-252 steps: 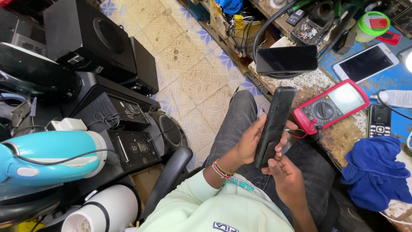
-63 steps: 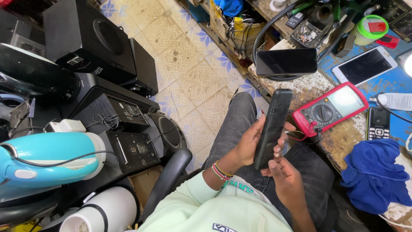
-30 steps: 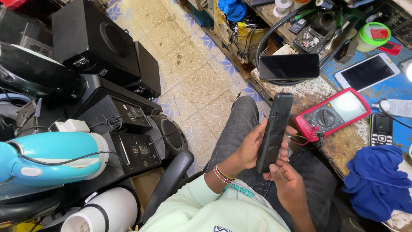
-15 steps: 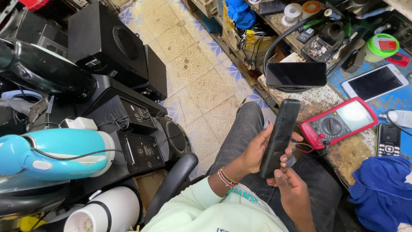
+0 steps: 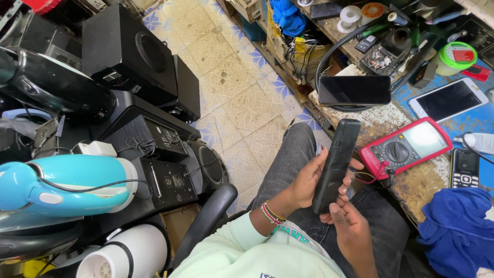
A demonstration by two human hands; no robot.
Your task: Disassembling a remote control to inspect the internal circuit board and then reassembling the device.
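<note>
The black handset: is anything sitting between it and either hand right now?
Nothing visible does. The left hand wraps the black handset from the side and the right hand grips its lower end, both directly on it. The red multimeter lies apart on the workbench, its leads trailing toward the hands.

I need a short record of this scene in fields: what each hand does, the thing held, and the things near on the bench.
held thing: long black remote control, upright over the lap
left hand: left hand wraps the remote from the side
right hand: right hand supports its lower end, thumb at the edge
bench, near: red multimeter with dial and grey screen
bench, behind: black phone, screen dark; white phone
bench, right: blue cloth; small keypad phone
floor side: black speakers
</note>
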